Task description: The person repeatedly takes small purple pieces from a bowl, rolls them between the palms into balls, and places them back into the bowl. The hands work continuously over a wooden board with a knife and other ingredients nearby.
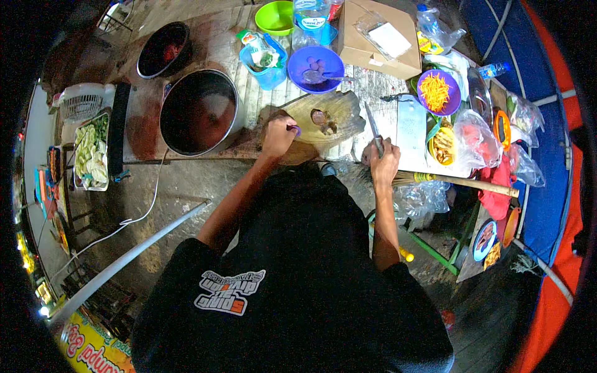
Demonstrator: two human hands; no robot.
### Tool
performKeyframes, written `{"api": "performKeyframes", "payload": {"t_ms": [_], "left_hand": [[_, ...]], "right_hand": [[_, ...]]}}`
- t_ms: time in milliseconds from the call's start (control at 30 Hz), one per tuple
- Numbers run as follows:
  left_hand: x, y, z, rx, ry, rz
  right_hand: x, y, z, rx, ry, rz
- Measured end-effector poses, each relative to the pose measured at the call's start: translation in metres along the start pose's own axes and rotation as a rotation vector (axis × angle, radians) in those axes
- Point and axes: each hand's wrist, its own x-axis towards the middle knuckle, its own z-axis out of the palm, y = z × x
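My left hand is over the left side of a worn wooden cutting board, its fingers pinching a small purple piece that is too small to name surely. In my right hand is a kitchen knife, held by its handle beside the board, blade pointing away from me. A round brownish piece lies on the board, with brown scraps close by. Just beyond the board sits a purple bowl containing several round balls and a metal spoon.
Left of the board stands a large dark pot, with another pot behind it. A cardboard box occupies the far side. On the right are a purple bowl of shredded carrot and a yellow container. A broom juts along the near edge.
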Motion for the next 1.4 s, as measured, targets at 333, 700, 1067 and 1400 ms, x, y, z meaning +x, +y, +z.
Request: {"api": "performKeyframes", "payload": {"t_ms": [333,700,1067,1400], "left_hand": [[0.020,0.041,0.001,0.264,-0.034,0.166],[0.022,0.046,0.046,0.253,0.025,0.099],[0.016,0.058,0.045,0.208,0.030,0.030],[0.017,0.056,0.047,0.240,0.046,0.083]], "right_hand": [[-0.009,-0.004,-0.013,0.472,-0.204,0.284],[-0.037,-0.052,0.014,0.634,-0.381,0.077],[-0.033,-0.057,0.004,0.597,-0.406,0.047],[-0.030,-0.060,0.001,0.553,-0.455,0.101]]}}
